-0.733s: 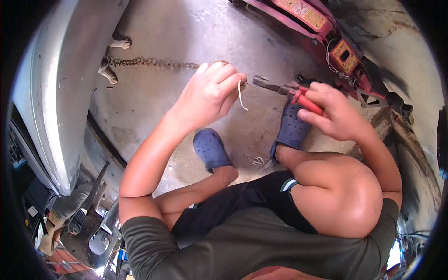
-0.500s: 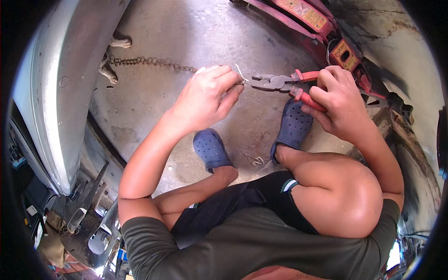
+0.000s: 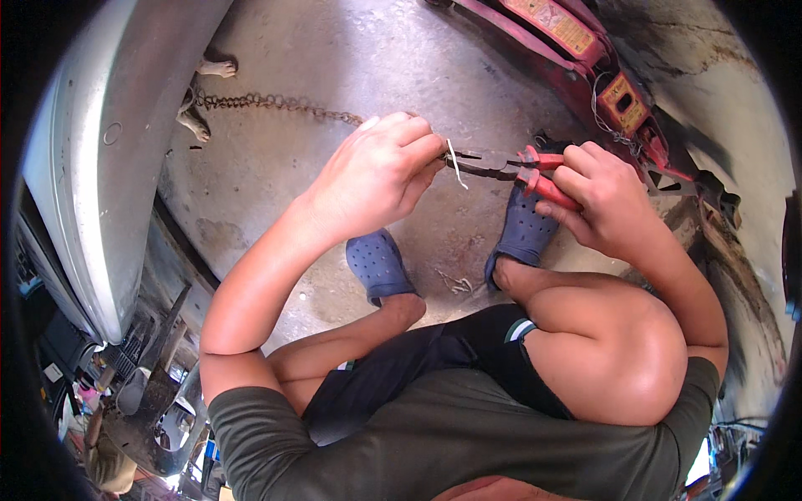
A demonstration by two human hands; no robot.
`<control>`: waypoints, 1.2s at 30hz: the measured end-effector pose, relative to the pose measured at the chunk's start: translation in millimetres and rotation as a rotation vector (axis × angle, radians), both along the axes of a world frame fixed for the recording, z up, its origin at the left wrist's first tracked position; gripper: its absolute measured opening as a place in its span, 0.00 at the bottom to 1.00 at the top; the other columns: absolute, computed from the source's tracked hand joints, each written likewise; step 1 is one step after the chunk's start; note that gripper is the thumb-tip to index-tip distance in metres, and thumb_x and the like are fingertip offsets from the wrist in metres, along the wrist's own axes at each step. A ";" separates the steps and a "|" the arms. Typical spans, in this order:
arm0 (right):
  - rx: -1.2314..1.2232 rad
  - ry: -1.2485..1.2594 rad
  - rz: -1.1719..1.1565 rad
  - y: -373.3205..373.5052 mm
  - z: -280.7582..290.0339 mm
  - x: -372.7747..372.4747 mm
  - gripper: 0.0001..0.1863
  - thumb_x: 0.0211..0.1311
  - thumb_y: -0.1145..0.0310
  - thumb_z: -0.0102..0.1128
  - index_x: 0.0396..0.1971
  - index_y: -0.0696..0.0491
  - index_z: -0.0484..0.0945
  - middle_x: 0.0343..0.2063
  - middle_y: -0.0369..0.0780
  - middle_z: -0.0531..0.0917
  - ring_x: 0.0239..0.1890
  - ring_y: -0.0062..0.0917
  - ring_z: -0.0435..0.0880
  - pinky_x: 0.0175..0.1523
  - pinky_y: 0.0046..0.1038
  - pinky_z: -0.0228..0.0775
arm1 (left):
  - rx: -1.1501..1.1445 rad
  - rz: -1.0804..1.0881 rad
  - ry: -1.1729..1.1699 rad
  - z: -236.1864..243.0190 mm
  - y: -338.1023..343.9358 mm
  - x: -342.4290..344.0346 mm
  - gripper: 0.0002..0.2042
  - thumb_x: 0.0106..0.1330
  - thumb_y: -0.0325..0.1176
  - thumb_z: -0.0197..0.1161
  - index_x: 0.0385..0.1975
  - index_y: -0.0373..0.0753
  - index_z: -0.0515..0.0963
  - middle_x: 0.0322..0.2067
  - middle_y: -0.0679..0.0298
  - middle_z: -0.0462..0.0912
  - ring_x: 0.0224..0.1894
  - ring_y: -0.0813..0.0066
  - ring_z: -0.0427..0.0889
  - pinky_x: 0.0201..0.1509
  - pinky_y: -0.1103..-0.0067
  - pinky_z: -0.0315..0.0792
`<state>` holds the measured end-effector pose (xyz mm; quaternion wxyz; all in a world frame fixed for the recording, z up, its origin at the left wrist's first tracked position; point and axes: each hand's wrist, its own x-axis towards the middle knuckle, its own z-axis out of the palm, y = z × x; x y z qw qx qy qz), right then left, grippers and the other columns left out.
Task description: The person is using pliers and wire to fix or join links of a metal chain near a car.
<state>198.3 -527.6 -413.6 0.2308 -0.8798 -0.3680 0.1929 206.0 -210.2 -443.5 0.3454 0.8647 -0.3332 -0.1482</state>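
My left hand [image 3: 380,171] is closed in a pinch around a thin white strip [image 3: 457,165], which sticks out past its fingertips. Something small and dark also shows at those fingertips, too small to name. Wrapped round the red handles of a pair of pliers [image 3: 549,187] is my right hand [image 3: 608,200]. The plier jaws point left and reach the left fingertips; whether they bite on anything there is hard to see. A rusty chain [image 3: 276,102] runs from the upper left to behind my left hand, where its end is hidden.
An animal's paws [image 3: 217,68] stand by the chain, beside a pale curved panel [image 3: 142,108]. A red metal jack-like device [image 3: 576,42] lies at the upper right. White scraps [image 3: 455,282] lie on the concrete floor [image 3: 359,50] between my blue clogs [image 3: 378,265].
The pliers' jaws have come to the left fingertips, where a gap showed before. My left hand has shifted slightly right, and the white strip now hangs across the jaws.
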 end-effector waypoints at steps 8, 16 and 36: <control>0.211 0.217 -0.396 8.9 -10.7 -5.8 0.19 0.52 0.68 0.75 0.44 0.55 0.82 0.35 0.46 0.79 0.35 0.45 0.82 0.39 0.39 0.76 | -0.059 0.001 -0.090 0.6 -2.9 5.1 0.12 0.57 0.23 0.69 0.41 0.34 0.80 0.32 0.58 0.77 0.36 0.56 0.78 0.40 0.65 0.72; 0.497 1.911 -0.334 3.5 -34.6 -25.2 0.19 0.56 0.72 0.70 0.47 0.58 0.79 0.25 0.35 0.77 0.24 0.17 0.75 0.27 0.24 0.65 | -0.076 -0.229 -0.927 -3.2 8.1 33.9 0.14 0.51 0.28 0.71 0.40 0.38 0.86 0.36 0.66 0.82 0.33 0.71 0.78 0.43 0.72 0.73; 0.160 0.111 -0.375 -9.0 -17.3 10.3 0.22 0.47 0.78 0.65 0.46 0.56 0.76 0.37 0.47 0.79 0.39 0.50 0.83 0.46 0.45 0.76 | 0.049 0.125 0.124 -18.6 5.8 29.6 0.07 0.69 0.31 0.64 0.40 0.35 0.82 0.29 0.54 0.80 0.33 0.55 0.80 0.41 0.67 0.72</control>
